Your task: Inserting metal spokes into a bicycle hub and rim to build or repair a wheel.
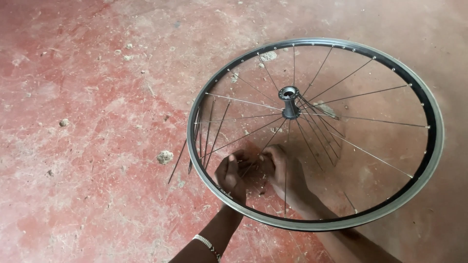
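A bicycle wheel rim [434,122] lies flat on the red floor, with a metal hub [289,100] at its middle and thin spokes [360,95] fanning out. My left hand [230,176] and my right hand [285,173] reach in over the near part of the rim. Both meet around a spoke [258,151] that runs from the hub toward the rim. The left fingers curl on that spoke; the right fingers are bent beside it, and their hold is hard to make out. A beaded bracelet [207,244] is on my left wrist.
Several loose spokes [178,160] lean and lie across the rim's left side, some poking out onto the floor. A small stone [165,157] and scattered grit and chips dot the worn red concrete floor [87,97].
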